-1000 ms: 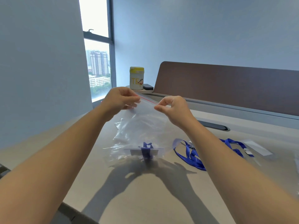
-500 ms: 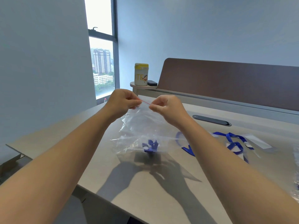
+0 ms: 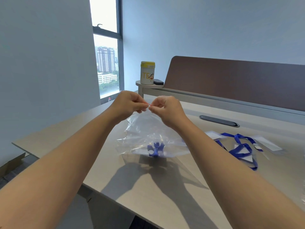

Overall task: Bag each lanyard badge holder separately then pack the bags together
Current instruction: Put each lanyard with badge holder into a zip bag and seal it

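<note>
Above the pale beige desk (image 3: 148, 192): left hand (image 3: 127, 103) and right hand (image 3: 166, 109), fingertips nearly meeting, each grip pinching the red-striped top edge of one clear plastic zip bag (image 3: 148, 133). Bag hangs below both grips, its bottom on the desk, holding a folded blue lanyard badge holder (image 3: 156, 148). Right of the bag: loose blue lanyard with clear badge holders (image 3: 242, 146), flat on the desk.

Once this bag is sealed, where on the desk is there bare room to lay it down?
Bare desk lies near the front edge, under the bag and between the forearms, and left of the bag toward the corner. The right side is crowded with loose lanyards and badge holders. Both hands pinch the zip.
</note>
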The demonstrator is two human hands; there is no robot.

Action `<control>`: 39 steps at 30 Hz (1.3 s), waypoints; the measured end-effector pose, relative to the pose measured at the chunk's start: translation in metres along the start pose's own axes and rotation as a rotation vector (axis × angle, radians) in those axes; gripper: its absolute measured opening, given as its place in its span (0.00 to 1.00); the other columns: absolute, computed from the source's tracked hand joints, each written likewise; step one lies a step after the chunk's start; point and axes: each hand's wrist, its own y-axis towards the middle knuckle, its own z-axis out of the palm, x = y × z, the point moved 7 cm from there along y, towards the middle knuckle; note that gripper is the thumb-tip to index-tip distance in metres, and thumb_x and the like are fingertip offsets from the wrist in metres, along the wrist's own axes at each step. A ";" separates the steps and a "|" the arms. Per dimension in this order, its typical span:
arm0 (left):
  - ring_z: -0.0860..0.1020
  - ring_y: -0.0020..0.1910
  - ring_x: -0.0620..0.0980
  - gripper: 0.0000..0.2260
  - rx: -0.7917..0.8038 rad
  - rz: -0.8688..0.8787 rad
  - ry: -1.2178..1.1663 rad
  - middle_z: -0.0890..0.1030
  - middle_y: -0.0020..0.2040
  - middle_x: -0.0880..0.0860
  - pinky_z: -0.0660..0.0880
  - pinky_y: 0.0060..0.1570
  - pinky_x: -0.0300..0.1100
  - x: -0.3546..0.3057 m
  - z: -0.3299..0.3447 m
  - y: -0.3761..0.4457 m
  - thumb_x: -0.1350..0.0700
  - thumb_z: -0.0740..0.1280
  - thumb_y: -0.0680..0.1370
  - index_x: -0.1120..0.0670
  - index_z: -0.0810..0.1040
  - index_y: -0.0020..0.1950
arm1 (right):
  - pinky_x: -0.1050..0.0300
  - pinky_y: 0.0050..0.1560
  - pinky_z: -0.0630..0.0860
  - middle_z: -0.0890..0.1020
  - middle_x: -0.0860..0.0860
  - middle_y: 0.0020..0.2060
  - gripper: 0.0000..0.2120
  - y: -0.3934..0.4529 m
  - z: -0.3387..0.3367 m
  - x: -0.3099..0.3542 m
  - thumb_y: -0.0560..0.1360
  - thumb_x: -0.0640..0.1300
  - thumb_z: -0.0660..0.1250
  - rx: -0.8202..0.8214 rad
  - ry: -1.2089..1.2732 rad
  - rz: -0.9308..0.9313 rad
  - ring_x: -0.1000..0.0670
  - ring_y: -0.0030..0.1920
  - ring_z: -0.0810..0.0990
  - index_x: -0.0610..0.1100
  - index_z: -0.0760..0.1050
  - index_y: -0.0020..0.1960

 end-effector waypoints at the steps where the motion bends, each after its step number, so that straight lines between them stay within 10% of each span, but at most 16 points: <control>1: 0.74 0.33 0.45 0.08 0.016 -0.008 -0.001 0.76 0.33 0.51 0.72 0.38 0.34 0.001 0.001 0.001 0.64 0.66 0.74 0.67 0.80 0.50 | 0.43 0.59 0.72 0.83 0.44 0.46 0.08 0.000 0.001 0.000 0.75 0.44 0.65 0.002 -0.015 -0.006 0.48 0.46 0.76 0.40 0.79 0.48; 8: 0.73 0.41 0.51 0.09 -0.053 0.115 0.344 0.80 0.43 0.58 0.73 0.47 0.44 -0.001 0.005 0.006 0.59 0.64 0.76 0.64 0.79 0.49 | 0.50 0.59 0.66 0.82 0.46 0.50 0.11 0.002 0.007 -0.001 0.78 0.46 0.58 0.031 -0.231 -0.038 0.47 0.51 0.77 0.43 0.76 0.54; 25: 0.77 0.54 0.60 0.11 -0.478 -0.147 0.198 0.81 0.53 0.63 0.65 0.47 0.40 0.039 -0.021 0.003 0.59 0.63 0.77 0.65 0.79 0.53 | 0.47 0.52 0.76 0.80 0.45 0.45 0.09 -0.018 -0.023 -0.084 0.77 0.45 0.60 0.102 -0.225 0.163 0.44 0.49 0.78 0.42 0.75 0.51; 33: 0.77 0.53 0.59 0.11 -0.387 -0.199 0.092 0.81 0.53 0.62 0.68 0.49 0.41 0.043 -0.015 -0.017 0.60 0.63 0.77 0.65 0.78 0.55 | 0.58 0.43 0.73 0.76 0.46 0.43 0.09 -0.038 -0.025 -0.098 0.76 0.35 0.58 0.103 -0.121 0.155 0.49 0.43 0.73 0.36 0.76 0.52; 39: 0.74 0.41 0.48 0.07 0.047 -0.457 -0.362 0.77 0.39 0.52 0.70 0.44 0.39 0.062 -0.004 -0.049 0.58 0.64 0.76 0.56 0.75 0.38 | 0.52 0.47 0.76 0.77 0.43 0.40 0.08 -0.056 -0.035 -0.107 0.74 0.29 0.60 0.075 -0.074 0.192 0.48 0.36 0.75 0.32 0.77 0.48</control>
